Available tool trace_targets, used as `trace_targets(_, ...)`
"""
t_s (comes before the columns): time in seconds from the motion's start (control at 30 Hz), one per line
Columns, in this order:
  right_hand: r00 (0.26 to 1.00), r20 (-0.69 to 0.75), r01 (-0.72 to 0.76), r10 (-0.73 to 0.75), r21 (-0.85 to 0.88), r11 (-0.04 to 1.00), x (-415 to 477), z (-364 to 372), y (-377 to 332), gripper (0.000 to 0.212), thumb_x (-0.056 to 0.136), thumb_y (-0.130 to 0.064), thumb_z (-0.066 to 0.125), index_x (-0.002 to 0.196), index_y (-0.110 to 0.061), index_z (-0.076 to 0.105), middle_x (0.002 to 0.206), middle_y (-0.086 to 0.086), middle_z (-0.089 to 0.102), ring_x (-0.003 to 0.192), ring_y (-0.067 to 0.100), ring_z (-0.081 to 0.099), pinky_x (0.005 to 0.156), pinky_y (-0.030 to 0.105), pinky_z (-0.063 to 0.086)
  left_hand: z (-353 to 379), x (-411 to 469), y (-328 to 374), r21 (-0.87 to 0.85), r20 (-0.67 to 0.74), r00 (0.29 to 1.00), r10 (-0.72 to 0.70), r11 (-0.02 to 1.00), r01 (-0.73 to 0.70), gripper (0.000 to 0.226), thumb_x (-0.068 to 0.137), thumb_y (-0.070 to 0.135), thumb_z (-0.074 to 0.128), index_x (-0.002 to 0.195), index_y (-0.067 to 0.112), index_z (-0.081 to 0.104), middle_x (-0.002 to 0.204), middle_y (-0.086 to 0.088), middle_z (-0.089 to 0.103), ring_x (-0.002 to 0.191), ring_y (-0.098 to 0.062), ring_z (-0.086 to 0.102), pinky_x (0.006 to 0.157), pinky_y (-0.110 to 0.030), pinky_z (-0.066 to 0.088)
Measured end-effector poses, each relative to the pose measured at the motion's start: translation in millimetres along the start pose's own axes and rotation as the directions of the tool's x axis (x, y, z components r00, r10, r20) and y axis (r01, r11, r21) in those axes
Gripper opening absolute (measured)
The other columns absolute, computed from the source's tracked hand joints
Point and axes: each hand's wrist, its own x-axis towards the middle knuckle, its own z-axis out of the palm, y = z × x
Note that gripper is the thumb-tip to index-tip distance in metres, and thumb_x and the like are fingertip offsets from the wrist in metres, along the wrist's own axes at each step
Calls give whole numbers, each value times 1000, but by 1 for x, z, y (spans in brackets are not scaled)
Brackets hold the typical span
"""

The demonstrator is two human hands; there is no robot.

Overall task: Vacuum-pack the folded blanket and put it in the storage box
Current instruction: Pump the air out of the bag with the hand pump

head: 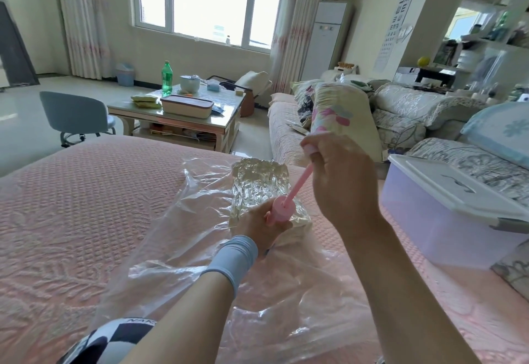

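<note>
**Head view: pump set on the bagged blanket**

I see the left hand curled round the pump's pink barrel, holding it upright on the vacuum bag. The right hand is above and to the right of it, fingers closed round the pump's handle. A thin pink rod slants down from that hand into the barrel.

The blanket lies just beyond the left hand, inside the bag, with the plastic crinkled tight against it. The rest of the bag lies loose and clear over the pink bed.

At the right side of the bed stands the storage box, translucent, with its white lid resting on top. I cannot tell what is in it.

Far off, a bench carries a lidded cream box and a green bottle.
</note>
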Motion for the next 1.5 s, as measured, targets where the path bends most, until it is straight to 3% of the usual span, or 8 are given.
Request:
trace_targets(0.2, 996, -84, 26, -17, 107, 994, -10, 25, 4, 17, 94, -8, 58, 104, -10, 71, 99, 3, 70, 98, 18, 60, 86, 22, 44, 2, 2, -5, -91, 49, 999, 2, 996, 2, 49, 67, 42, 78, 104, 63, 53, 89, 20, 70, 81, -7, 67, 63, -14, 50)
trace_targets(0.4, 833, 522, -211, 183, -6, 977, -64, 67, 13, 15, 90, -6, 59, 99, -8, 70, 99, 11, 68, 97, 29, 60, 78, 31, 44, -1, -1, 0, -22, 12, 1000, 7, 1000, -7, 12, 65, 50, 60, 73, 56, 54, 62, 18, 63, 51, 5, 54, 40, -8, 35)
trace_targets(0.53, 873, 465, -126, 144, -70, 990, -55, 61, 11, 13, 91, -9, 56, 99, -11, 66, 92, 7, 68, 89, 26, 59, 69, 28, 37, -2, -3, 3, -30, -2, 1000, 13, 999, -13, 9, 72, 44, 59, 74, 52, 57, 58, 19, 62, 46, -1, 53, 38, -12, 37)
trace_targets(0.7, 965, 243, -92, 99, -40, 995, -12, 29, -2, 14, 92, -8, 63, 98, -16, 73, 88, 5, 72, 72, 17, 61, 68, 24, 47, -5, 2, 0, -58, 14, 1000, 0, 998, 1, 44, 72, 40, 75, 114, 46, 63, 88, 12, 71, 83, -12, 67, 78, -28, 54)
trace_targets(0.93, 998, -62, -26, 25, -11, 1000, 0, 20, -12, 11, 86, -10, 62, 91, -14, 71, 84, -1, 70, 82, 16, 57, 70, 15, 29, -1, 0, -6, -47, 9, 1000, 5, 999, -4, 44, 68, 42, 78, 108, 49, 62, 84, 18, 70, 82, -10, 67, 70, -21, 51)
trace_targets(1.2, 867, 453, -226, 208, -14, 974, -66, 68, 1, 12, 87, -3, 62, 93, -7, 72, 82, 12, 69, 83, 30, 60, 80, 34, 45, -2, -4, -1, 9, -40, 999, 15, 1000, -14, 16, 74, 38, 63, 62, 45, 55, 52, 14, 56, 46, 4, 47, 47, -8, 37)
trace_targets(1.37, 889, 437, -140, 137, -25, 990, -49, 52, -2, 14, 85, -1, 62, 93, -8, 70, 84, 9, 69, 79, 28, 62, 71, 29, 42, -2, -4, 0, -53, -8, 1000, 18, 998, -19, 8, 62, 51, 59, 70, 51, 57, 55, 15, 59, 42, 1, 48, 37, -12, 34)
trace_targets(1.5, 954, 290, -84, 77, 12, 996, -16, 22, -10, 17, 85, -2, 66, 96, -12, 74, 86, 9, 73, 75, 26, 68, 71, 31, 55, -3, 3, -4, -86, 27, 1000, 7, 996, -4, 36, 59, 51, 71, 94, 50, 62, 78, 17, 71, 73, -7, 65, 68, -24, 53)
